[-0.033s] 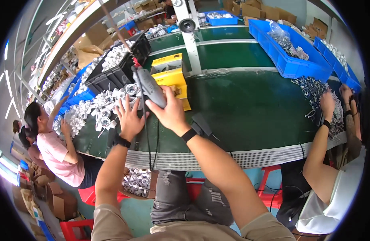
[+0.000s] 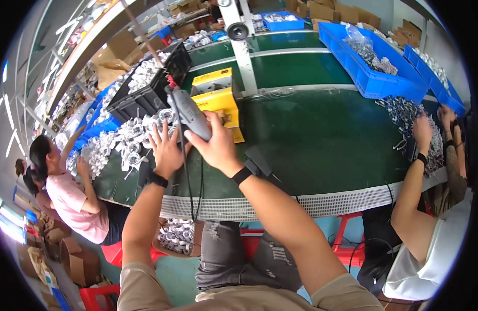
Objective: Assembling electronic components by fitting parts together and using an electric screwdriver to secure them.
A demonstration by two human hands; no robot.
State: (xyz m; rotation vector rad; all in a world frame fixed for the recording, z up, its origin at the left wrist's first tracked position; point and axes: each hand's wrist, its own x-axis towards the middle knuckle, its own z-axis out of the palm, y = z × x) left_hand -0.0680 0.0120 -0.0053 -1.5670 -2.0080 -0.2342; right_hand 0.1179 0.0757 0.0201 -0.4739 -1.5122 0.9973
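Observation:
My right hand is wrapped round a grey electric screwdriver, which hangs by a red coiled cord and trails a black cable. Just left of it, my left hand lies with fingers spread at the edge of a heap of white round plastic parts, some with clear round centres. Whether its fingertips press on a part is hard to see. The screwdriver's tip is hidden behind my right hand. A dark pistol-shaped tool rests on the green table beside my right wrist.
Behind my hands stand an open yellow box and a black crate of white parts. A white post rises beyond. Blue bins and small metal parts lie right. Co-workers' arms reach in at both sides.
The whole view has shifted very slightly. Both hands and the screwdriver keep nearly the same places over the table.

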